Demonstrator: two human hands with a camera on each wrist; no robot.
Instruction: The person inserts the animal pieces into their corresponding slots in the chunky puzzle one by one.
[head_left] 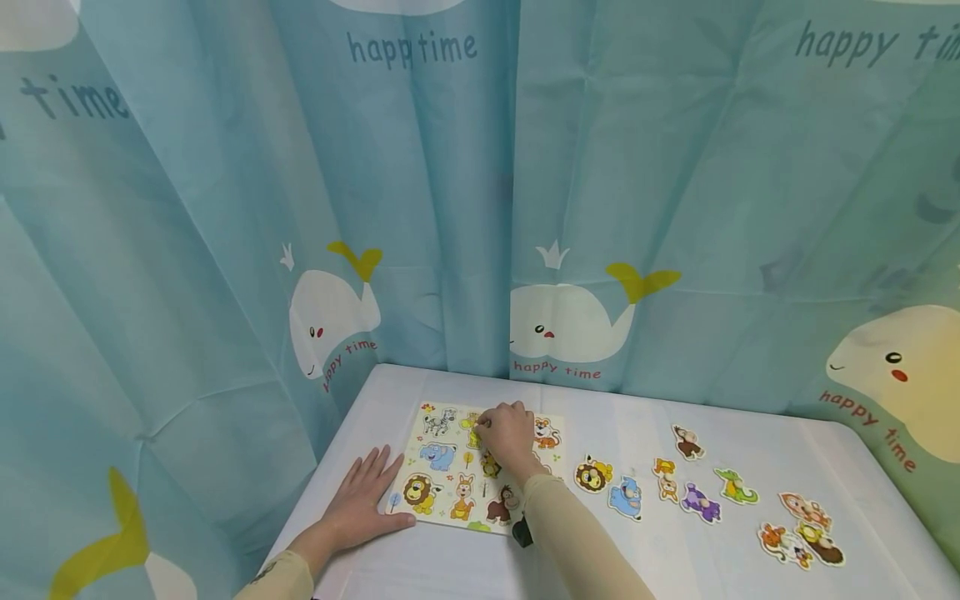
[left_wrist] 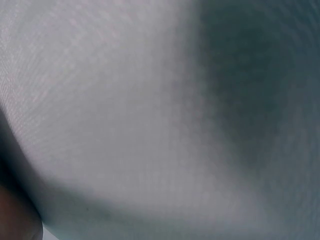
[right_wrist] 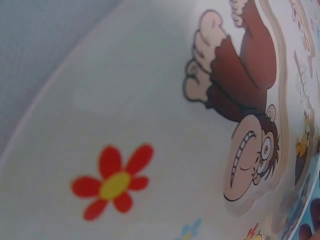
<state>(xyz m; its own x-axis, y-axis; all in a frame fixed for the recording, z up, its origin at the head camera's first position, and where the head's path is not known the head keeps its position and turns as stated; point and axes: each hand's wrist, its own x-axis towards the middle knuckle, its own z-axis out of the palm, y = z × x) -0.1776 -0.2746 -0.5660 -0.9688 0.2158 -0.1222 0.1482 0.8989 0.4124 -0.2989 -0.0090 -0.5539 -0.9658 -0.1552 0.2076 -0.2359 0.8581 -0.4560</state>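
A flat puzzle board [head_left: 450, 521] with printed animals lies at the table's left. My right hand [head_left: 510, 435] reaches over its upper middle, with thumb and forefinger pinched at a yellow giraffe puzzle piece [head_left: 472, 430]; the fingers partly cover it. My left hand [head_left: 363, 502] lies spread on the table, fingertips near the board's left edge. In the right wrist view, a brown monkey picture [right_wrist: 250, 65] sits in an outlined recess, beside a red flower [right_wrist: 115, 185] printed on the board. The left wrist view is mostly blurred cloth, with a fingertip at its lower left corner.
Loose animal pieces lie right of the board: a lion [head_left: 594, 474], an elephant [head_left: 626, 498], a monkey [head_left: 687, 442], a purple hippo [head_left: 701, 503], a crocodile [head_left: 736, 487]. Several overlap in a pile [head_left: 804, 533] farther right. A blue curtain [head_left: 450, 208] hangs behind the table.
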